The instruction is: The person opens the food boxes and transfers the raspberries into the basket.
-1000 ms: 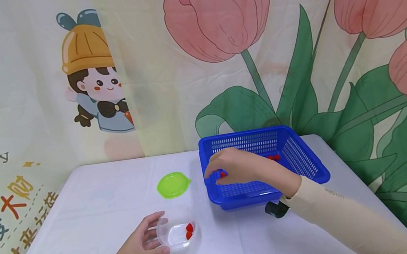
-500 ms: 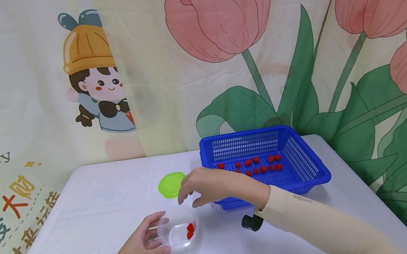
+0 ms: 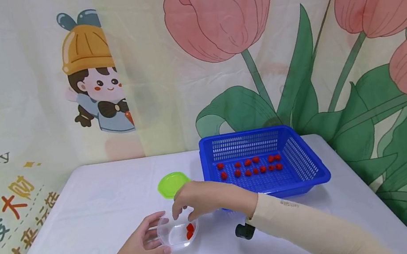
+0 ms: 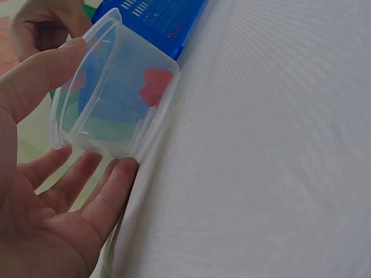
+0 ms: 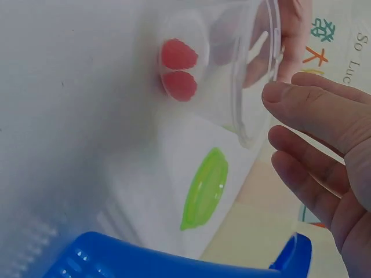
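A clear round plastic tub sits on the white table, with two red raspberries on its bottom. My left hand grips the tub's left side, its thumb at the rim in the left wrist view and its fingers along the lower wall. Over the tub's mouth hovers my right hand, fingers pointing down and thumb apart from them. No berry shows between these fingers in any view. To the right stands a blue slotted basket with several more red raspberries in rows on its floor.
Behind the tub lies a light green lid, partly covered by my right hand. The white table ends at the back against a printed cloth with tulips and a cartoon child. A black camera hangs under my right wrist.
My right hand has moved from above the basket leftward and down to the tub's mouth, uncovering the berries in the basket. My left hand and the tub stay where they were.
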The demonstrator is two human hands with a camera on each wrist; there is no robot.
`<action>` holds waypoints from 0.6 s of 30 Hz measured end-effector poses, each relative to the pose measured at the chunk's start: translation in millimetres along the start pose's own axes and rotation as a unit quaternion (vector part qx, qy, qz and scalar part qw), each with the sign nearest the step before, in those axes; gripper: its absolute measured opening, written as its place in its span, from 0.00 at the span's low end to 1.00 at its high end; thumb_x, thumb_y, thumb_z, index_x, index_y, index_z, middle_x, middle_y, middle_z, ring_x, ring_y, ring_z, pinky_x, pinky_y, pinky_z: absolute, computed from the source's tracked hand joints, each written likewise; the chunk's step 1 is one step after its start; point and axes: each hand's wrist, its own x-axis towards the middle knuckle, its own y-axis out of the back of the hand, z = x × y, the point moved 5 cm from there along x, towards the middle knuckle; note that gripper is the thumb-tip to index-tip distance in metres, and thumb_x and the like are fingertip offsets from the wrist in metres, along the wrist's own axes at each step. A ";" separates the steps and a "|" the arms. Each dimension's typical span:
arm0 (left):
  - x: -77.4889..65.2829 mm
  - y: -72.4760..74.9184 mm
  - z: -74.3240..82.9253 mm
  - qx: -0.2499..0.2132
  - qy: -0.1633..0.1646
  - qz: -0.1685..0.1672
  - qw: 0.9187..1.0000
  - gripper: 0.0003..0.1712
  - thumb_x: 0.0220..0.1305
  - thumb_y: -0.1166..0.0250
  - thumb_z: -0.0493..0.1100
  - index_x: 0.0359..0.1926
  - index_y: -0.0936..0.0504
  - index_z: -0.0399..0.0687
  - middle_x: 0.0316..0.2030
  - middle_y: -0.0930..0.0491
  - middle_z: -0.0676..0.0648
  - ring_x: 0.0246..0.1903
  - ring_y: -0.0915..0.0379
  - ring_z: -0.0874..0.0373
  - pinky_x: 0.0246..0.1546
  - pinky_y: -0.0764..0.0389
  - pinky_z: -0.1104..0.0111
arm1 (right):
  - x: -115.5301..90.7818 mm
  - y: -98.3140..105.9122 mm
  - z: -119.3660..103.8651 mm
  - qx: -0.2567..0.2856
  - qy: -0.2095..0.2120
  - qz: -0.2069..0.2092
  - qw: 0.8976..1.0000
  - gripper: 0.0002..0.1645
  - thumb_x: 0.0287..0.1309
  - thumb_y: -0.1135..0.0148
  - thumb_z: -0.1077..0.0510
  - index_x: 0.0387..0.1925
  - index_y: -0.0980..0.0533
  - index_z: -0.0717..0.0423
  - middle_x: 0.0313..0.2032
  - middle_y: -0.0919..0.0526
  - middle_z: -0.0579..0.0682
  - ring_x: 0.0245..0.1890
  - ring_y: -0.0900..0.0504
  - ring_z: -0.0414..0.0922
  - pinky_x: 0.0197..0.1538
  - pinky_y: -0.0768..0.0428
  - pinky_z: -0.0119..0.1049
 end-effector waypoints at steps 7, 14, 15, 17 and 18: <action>1.1 -0.3 0.5 0.003 -0.006 -0.004 1.000 0.53 0.65 0.24 0.37 0.82 0.46 0.50 0.77 0.41 0.34 0.70 0.30 0.36 0.57 0.17 0.69 | 5.5 -10.6 -1.3 -0.012 -0.006 -0.020 1.000 0.22 0.58 0.19 0.60 0.54 0.12 0.45 0.47 0.11 0.37 0.50 0.17 0.31 0.53 0.22 0.18; 1.7 -0.1 0.0 0.003 -0.010 -0.004 1.000 0.52 0.66 0.24 0.37 0.82 0.46 0.50 0.77 0.41 0.34 0.70 0.30 0.36 0.57 0.17 0.68 | 10.8 -16.7 -2.7 -0.031 0.004 -0.030 0.999 0.22 0.58 0.19 0.60 0.54 0.12 0.46 0.47 0.11 0.38 0.50 0.16 0.32 0.54 0.23 0.18; 1.6 0.0 -0.1 0.002 -0.009 -0.003 1.000 0.52 0.66 0.24 0.37 0.82 0.46 0.50 0.76 0.41 0.34 0.70 0.30 0.36 0.57 0.17 0.68 | 12.0 -17.4 -3.6 -0.033 0.004 -0.033 0.999 0.22 0.58 0.19 0.60 0.54 0.12 0.46 0.48 0.11 0.38 0.50 0.16 0.32 0.54 0.23 0.17; 1.2 -0.1 0.1 -0.001 -0.009 -0.002 1.000 0.52 0.65 0.24 0.36 0.82 0.46 0.50 0.77 0.41 0.34 0.70 0.30 0.36 0.57 0.17 0.68 | 14.3 -18.8 -5.9 -0.039 0.005 -0.039 0.998 0.21 0.58 0.19 0.60 0.53 0.12 0.46 0.48 0.11 0.39 0.50 0.16 0.33 0.54 0.24 0.17; 1.0 -0.1 0.1 -0.001 -0.008 -0.002 1.000 0.52 0.66 0.25 0.36 0.82 0.46 0.50 0.77 0.41 0.34 0.70 0.29 0.36 0.57 0.17 0.68 | 15.3 -19.4 -7.1 -0.042 0.005 -0.043 0.998 0.21 0.58 0.19 0.60 0.53 0.12 0.46 0.47 0.11 0.39 0.50 0.17 0.33 0.54 0.24 0.17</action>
